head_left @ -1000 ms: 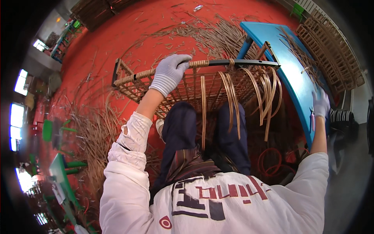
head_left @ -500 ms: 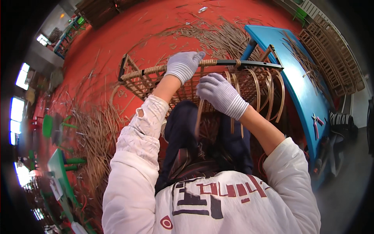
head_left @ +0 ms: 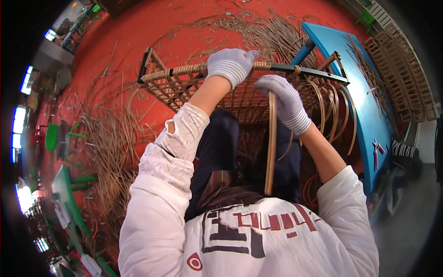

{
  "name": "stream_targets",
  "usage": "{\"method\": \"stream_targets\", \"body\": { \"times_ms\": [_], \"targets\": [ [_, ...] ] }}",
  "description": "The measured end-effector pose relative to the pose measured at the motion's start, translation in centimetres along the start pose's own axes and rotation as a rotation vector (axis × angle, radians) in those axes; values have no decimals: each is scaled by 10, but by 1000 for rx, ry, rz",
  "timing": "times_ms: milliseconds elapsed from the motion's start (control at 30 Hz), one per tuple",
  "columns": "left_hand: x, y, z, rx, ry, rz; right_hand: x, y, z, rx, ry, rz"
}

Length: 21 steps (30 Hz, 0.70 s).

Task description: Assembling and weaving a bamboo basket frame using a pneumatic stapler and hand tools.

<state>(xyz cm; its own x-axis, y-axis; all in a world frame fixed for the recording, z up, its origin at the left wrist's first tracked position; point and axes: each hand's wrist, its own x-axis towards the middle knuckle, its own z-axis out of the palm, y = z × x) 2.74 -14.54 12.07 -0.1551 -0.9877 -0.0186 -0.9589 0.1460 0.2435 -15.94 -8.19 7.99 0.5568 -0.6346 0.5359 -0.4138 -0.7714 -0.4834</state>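
Observation:
A woven rattan basket on a black metal frame lies across in front of my knees, its rim partly wrapped in pale cane. My left hand, in a striped white glove, is closed over the wrapped rim. Just right of it and lower, my gloved right hand is closed on a flat rattan strip, whose end hangs down toward my lap. Farther right the rim shows as a bare black bar. Several loose cane ends curl down from the basket's right side.
A blue table on the right carries rattan strips and pink-handled pliers. Woven panels are stacked behind it. Rattan scraps litter the red floor. Green stools and a green table stand at left.
My right hand has moved right and slightly up. The rattan strip, blurred before, now hangs long and distinct from it. The left hand stays at the rim, a little farther right.

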Motion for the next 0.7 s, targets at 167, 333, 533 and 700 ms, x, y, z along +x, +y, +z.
{"method": "stream_targets", "body": {
  "times_ms": [167, 333, 533, 700],
  "targets": [
    [-6, 6, 14, -2, 46, 43, 19, -11, -4, 831, 259, 449],
    [-8, -3, 45, 23, 577, 244, 43, -22, -16, 969, 468, 552],
    [-10, 0, 50, 117, 686, 280, 70, -32, -24, 724, 369, 591],
    [-11, 3, 48, 236, 612, 279, 82, -14, -32, 907, 453, 702]
  ]
}}
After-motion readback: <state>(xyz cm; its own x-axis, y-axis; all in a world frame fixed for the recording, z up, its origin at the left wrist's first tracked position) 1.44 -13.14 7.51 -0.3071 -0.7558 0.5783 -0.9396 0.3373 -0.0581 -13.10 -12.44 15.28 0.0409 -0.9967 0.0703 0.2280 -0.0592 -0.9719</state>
